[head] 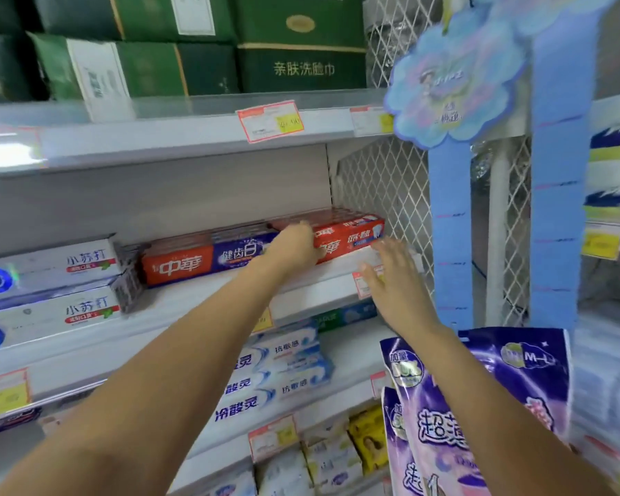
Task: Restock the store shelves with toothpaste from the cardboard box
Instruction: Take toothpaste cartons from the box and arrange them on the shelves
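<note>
A view from the person's head looks at store shelves. Near the middle of the frame, a row of red toothpaste boxes (pixel 348 235) sits at the right end of a white shelf (pixel 208 293), against a wire mesh side panel (pixel 383 195). The left hand (pixel 294 245) reaches up from lower left and rests on the front of these boxes; whether its fingers grip a box or only press it, I cannot tell. The right hand (pixel 387 277), just right of centre, is spread flat with nothing in it, beside the shelf edge and over a price tag (pixel 364 281).

To the left sit red-and-blue toothpaste boxes (pixel 208 261), then white boxes (pixel 51 266) at the far left. The shelf below holds more white-and-blue boxes (pixel 283 366).

The cardboard box is not in view. Judging by the filled rows, restocking seems well advanced here; how much stock remains cannot be seen.
</note>
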Motion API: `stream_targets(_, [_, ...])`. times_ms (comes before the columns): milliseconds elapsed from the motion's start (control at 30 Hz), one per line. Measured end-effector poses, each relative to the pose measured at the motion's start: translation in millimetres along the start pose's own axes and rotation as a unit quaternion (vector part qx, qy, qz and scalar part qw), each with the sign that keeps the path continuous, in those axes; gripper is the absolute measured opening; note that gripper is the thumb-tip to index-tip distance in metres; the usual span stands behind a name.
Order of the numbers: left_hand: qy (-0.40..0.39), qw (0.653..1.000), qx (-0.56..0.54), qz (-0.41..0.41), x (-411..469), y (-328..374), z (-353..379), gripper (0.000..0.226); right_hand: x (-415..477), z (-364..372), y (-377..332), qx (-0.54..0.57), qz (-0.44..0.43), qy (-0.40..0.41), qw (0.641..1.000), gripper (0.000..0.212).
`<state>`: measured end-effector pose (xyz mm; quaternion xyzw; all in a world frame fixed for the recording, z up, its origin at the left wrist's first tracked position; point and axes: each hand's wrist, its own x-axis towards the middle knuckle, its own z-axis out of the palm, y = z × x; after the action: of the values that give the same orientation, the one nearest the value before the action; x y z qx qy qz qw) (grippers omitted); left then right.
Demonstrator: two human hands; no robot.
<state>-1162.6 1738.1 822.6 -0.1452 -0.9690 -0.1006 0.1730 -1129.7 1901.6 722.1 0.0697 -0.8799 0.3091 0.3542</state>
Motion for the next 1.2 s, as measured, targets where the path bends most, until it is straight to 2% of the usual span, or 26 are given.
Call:
stream_targets(267, [0.004, 0.983, 0.184, 0.010, 37, -4, 2, 0.051, -2, -2, -1, -0.025, 0.014, -0.029, 0.999, 0.059])
stream_targets(800, [0.054, 0.980, 0.189, -0.041, 32, 2, 10, 0.037, -1, 1, 2, -0.040, 0.003, -0.034, 0.999, 0.059])
stream_targets(867, [0.049, 0.985, 0.159, -0.051, 25, 4, 7, 0.037, 1, -2, 2, -0.029, 0.000, -0.040, 0.999, 0.059])
stream_targets(933, [0.081, 0.992, 0.090, -0.045, 6, 5, 1, 0.032, 0, -5, -1, -0.005, 0.004, -0.044, 0.999, 0.058])
stream_targets(1000, [0.170, 0.985, 0.006, 0.014, -26, 2, -1, 0.028, -9, -10, -9, 0.025, 0.011, -0.017, 0.999, 0.056])
stream_targets(1067, [0.256, 0.957, -0.090, 0.105, -74, -7, 4, 0.026, -31, -10, -22, 0.041, -0.042, 0.054, 0.997, 0.041])
stream_targets(1100, [0.270, 0.944, -0.131, 0.140, -100, -14, 9, 0.028, -47, -7, -30, 0.056, -0.080, 0.074, 0.993, 0.028])
stream_targets(1133, [0.267, 0.937, -0.158, 0.159, -128, -22, 17, 0.032, -66, -1, -38, 0.071, -0.112, 0.071, 0.989, 0.023])
stream_targets(1200, [0.230, 0.943, -0.186, 0.155, -182, -44, 39, 0.037, -108, 15, -55, 0.085, -0.136, 0.016, 0.987, 0.041])
